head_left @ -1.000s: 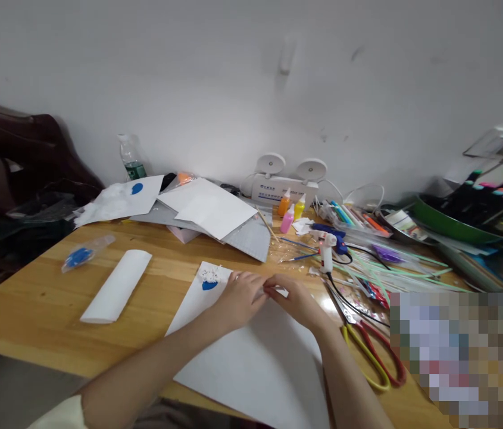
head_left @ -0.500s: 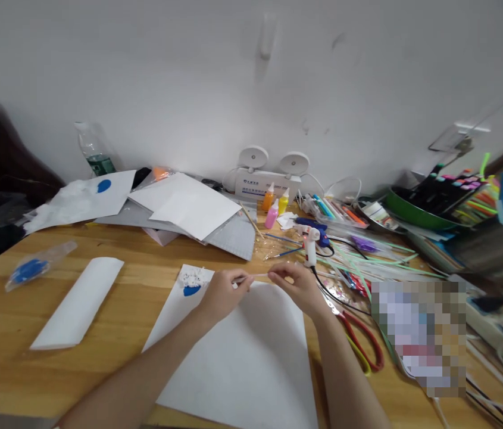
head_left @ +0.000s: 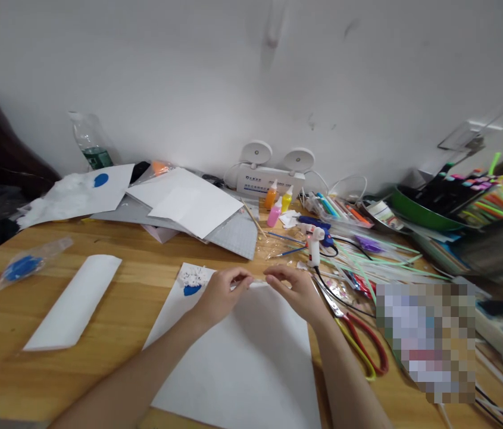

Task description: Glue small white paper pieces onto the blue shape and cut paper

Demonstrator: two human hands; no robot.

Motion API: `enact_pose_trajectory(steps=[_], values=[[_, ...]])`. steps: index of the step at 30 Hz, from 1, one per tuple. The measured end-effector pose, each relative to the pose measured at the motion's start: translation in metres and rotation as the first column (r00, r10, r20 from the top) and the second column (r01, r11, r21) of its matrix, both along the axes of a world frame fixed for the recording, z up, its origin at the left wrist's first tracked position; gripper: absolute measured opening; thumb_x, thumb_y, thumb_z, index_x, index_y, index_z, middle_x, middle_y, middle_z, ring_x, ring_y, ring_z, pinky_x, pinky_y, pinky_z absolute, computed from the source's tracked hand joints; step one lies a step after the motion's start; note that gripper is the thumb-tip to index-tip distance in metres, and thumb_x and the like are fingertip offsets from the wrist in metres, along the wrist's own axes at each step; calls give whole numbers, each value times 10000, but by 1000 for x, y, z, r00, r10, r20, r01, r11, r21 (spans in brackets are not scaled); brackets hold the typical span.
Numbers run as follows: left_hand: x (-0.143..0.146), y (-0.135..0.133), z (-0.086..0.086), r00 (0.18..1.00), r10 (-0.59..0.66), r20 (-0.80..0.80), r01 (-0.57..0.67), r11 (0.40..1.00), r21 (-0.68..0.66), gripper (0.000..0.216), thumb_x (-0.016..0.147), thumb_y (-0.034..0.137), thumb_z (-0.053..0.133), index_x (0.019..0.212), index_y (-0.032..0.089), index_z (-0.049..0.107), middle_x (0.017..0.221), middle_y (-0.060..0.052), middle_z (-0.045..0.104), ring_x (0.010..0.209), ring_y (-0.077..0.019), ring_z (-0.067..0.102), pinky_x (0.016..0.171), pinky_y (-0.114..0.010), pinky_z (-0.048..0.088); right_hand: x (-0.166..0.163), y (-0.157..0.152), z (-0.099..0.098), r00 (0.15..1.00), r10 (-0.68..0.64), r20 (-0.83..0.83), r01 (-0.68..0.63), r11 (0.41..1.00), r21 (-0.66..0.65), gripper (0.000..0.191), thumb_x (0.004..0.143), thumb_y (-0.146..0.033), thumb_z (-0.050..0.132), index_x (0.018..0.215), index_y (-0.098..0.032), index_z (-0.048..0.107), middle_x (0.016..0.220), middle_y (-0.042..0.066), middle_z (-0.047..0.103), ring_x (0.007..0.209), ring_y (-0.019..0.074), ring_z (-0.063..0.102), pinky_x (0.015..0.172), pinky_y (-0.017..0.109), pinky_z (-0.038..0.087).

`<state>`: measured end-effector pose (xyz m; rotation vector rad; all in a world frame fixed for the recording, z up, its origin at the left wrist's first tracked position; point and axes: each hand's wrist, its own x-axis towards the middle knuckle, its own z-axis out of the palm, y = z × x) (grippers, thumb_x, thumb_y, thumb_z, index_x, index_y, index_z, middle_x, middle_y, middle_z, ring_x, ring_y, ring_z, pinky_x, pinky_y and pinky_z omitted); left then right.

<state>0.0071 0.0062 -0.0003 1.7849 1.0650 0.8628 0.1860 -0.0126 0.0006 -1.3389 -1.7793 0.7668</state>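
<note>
White sheet (head_left: 233, 369): lies on the counter (head_left: 1, 369)
Left hand (head_left: 221, 296), right hand (head_left: 296, 292): near its far edge
Each grip: cannot tell

One left hand (head_left: 218, 293), one right hand (head_left: 296, 291): two in all. Slim white piece (head_left: 259, 284) between them: one. White sheet (head_left: 242, 363) beneath: one. I count three small squeeze bottles (head_left: 274, 214), two round lamp heads (head_left: 256, 152), two glue guns (head_left: 314, 245), one pair of scissors (head_left: 366, 341), one clear drinks bottle (head_left: 89, 137), one green bowl (head_left: 418, 211). Pens (head_left: 465, 180): too crowded to count.

Left grip (head_left: 222, 293) near right grip (head_left: 294, 291)
</note>
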Motion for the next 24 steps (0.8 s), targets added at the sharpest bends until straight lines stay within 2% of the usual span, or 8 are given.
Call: enact_pose_trajectory(steps=[2,7,12,15,24], values=[[0,0,0,1000,-2,-4,2,1000,-5,207,783,311,452,740,174,601,688,-10,609,669,-132,558,642,-233,422,0,0,0,1000,19,0,-19,999,-31,192,777,-321,509,842,-185,627,768,33,642,693,151,572,615,255,444],[0,-2,0,1000,-4,-8,4,999,-33,188,768,307,466,755,175,599,726,-15,623,685,-136,556,635,-233,418,-6,-4,1,995,96,-3,-96,993,-75,171,783,-297,488,739,-174,598,687,24,605,644,139,542,594,250,431],[-1,-1,-3,999,-37,-13,37,998,-49,181,747,316,496,725,168,598,685,-7,607,652,-127,533,594,-222,397,-11,-5,0,996,82,-29,-84,994,-69,142,771,-276,505,728,-169,588,664,14,583,628,127,524,589,241,424],[-1,-1,-2,999,-20,-42,20,1000,-11,192,758,311,482,699,165,592,636,3,581,603,-113,501,553,-217,369,-11,-4,-1,997,66,-31,-68,996,-65,115,753,-261,520,741,-172,592,676,14,590,635,129,531,595,243,428],[-2,-3,0,997,-31,-67,33,999,34,175,766,280,466,699,157,571,668,1,574,629,-111,509,584,-217,376,-10,-3,-5,996,87,-31,-90,991,-97,113,754,-266,528,759,-171,589,680,19,590,632,131,527,592,245,425]])
